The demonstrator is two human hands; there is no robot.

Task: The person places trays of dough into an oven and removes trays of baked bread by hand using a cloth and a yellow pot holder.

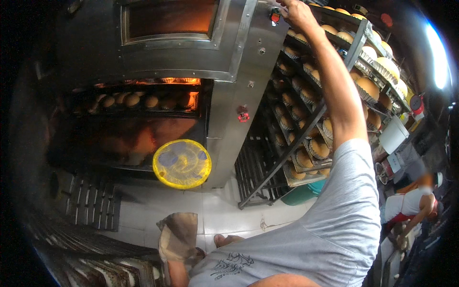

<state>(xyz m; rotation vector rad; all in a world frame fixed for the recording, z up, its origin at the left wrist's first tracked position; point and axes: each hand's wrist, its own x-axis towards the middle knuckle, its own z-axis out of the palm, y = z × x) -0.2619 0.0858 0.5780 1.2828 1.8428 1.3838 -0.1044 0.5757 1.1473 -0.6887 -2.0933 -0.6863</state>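
Observation:
My right arm reaches up to the front of a metal oven [227,103]. At the top edge, my right hand [299,13] has its fingers bent and drawn together beside a red and green switch [275,16]; what they grip, if anything, is cut off by the frame. A brown cloth or mitt [178,234] covers my left hand [173,251] low in front of my body, hiding its fingers. Inside the lit oven opening sit several round buns [131,100]. Above it, a windowed oven door [167,21] glows orange. A second red switch [243,114] is lower on the post.
Right of the oven stands a rack [311,119] loaded with buns in fluted cups. A yellow-rimmed round disc [181,164] appears before the oven; its support is unclear. Stacked trays [105,268] fill the lower left. A green tub [306,192] sits by the rack. Another person [411,203] works far right.

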